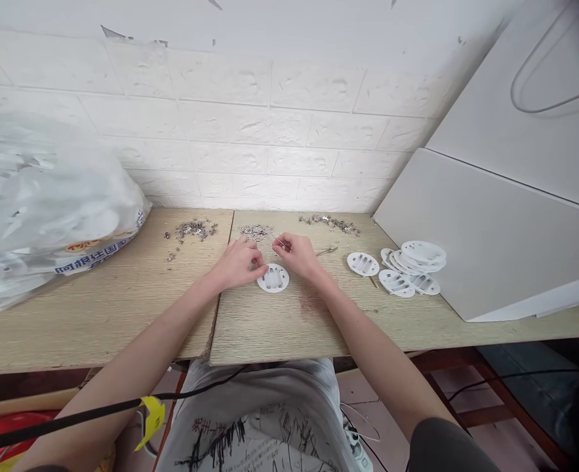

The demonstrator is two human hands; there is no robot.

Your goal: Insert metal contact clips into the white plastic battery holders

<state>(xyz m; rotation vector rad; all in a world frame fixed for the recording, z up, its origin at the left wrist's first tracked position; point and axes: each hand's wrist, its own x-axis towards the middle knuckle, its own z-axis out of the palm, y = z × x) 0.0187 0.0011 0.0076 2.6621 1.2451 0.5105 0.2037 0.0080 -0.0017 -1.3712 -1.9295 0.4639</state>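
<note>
Across the far side of my workspace runs a white wall point(250, 131) of brick-patterned panels. Below it spreads the wood-grain tabletop point(289, 328), split by a seam to the left of where I work. At my right a big white panel point(496, 236) leans over the surface, and at my left sits a bulging clear plastic bag point(48, 223) with white pieces inside. Pale printed cloth point(259, 426) covers my lap. Near the white panel, a loose pile of white discs point(423, 252) overlaps, with one separate disc point(362, 264) just beside it.

My left hand point(240, 263) is curved low, its thumb at the upper left rim of the white disc point(273, 278) lying flat before me; I can't tell whether those fingers pinch anything. My right hand point(296, 252), just above and to the right of that disc, has thumb and finger closed on a thin sliver point(279, 242), too small to identify.

Small metal parts lie near the wall: a right heap point(331, 223), a left heap point(197, 229) and a middle heap point(256, 232) just beyond my fingers. Right of my right hand rests a slim metal tool point(327, 251).
</note>
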